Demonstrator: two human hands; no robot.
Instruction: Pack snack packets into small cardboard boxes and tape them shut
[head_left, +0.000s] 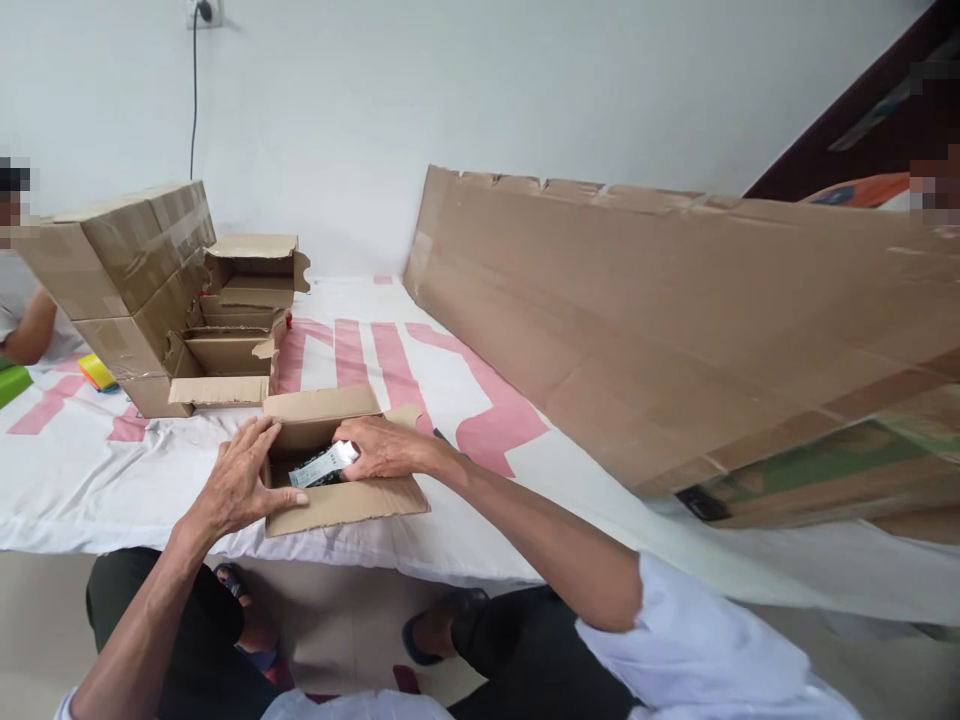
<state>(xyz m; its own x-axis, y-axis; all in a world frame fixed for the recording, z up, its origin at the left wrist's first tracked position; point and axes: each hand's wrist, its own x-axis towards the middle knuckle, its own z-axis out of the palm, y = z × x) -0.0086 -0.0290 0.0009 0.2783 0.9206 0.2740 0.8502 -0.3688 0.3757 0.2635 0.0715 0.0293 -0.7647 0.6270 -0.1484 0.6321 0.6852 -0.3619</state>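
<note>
An open cardboard box (pixel 349 508) sits near the front edge of the cloth-covered table, its flaps folded outward. My left hand (pixel 241 480) grips the box's left end, with the thumb over the front flap and the fingers at the back corner. Inside the opening, my right hand (pixel 379 447) pinches the right end of a small white packet (pixel 322 466) with a pale printed label. The packet lies tilted in the box mouth. Dark patterned items show partly beneath it, too hidden to name.
Taped cartons (pixel 135 260) are stacked at the left, with open boxes (pixel 229 355) beside them. A large cardboard panel (pixel 637 310) leans along the right side. Behind the stack, a co-worker's arm (pixel 34 328) shows near a yellow tape roll (pixel 97 372).
</note>
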